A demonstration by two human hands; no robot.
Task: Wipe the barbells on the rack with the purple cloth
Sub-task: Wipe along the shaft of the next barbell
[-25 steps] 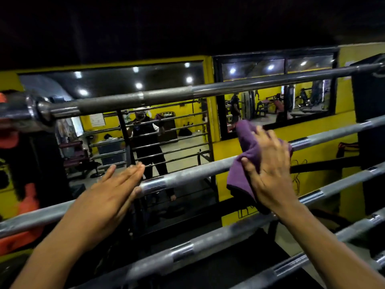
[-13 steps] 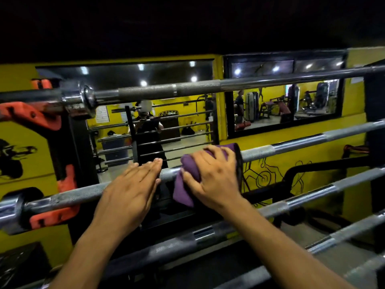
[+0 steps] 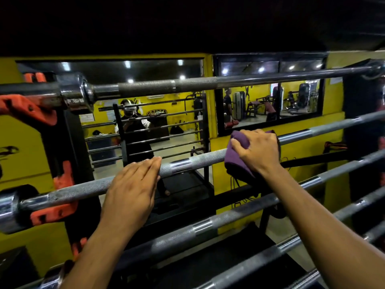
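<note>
Several steel barbells lie across the rack in tiers. My right hand (image 3: pixel 258 152) grips the purple cloth (image 3: pixel 234 161), which is wrapped over the second barbell (image 3: pixel 200 161) from the top, near its middle. The cloth's lower end hangs behind my wrist. My left hand (image 3: pixel 133 190) rests on the same bar further left, with its fingers straight and together over the knurled part. The top barbell (image 3: pixel 187 85) runs above both hands. A third barbell (image 3: pixel 208 226) and a fourth barbell (image 3: pixel 260 259) lie below my forearms.
The black rack upright (image 3: pixel 68 142) with orange hooks (image 3: pixel 29 110) carries the bar ends at the left. Behind the bars, a yellow wall (image 3: pixel 333 126) holds a mirror (image 3: pixel 166 130) and a window onto gym machines.
My right hand first slid the cloth left along the second bar, close to my left hand, then back right. My left hand has stayed flat on the bar.
</note>
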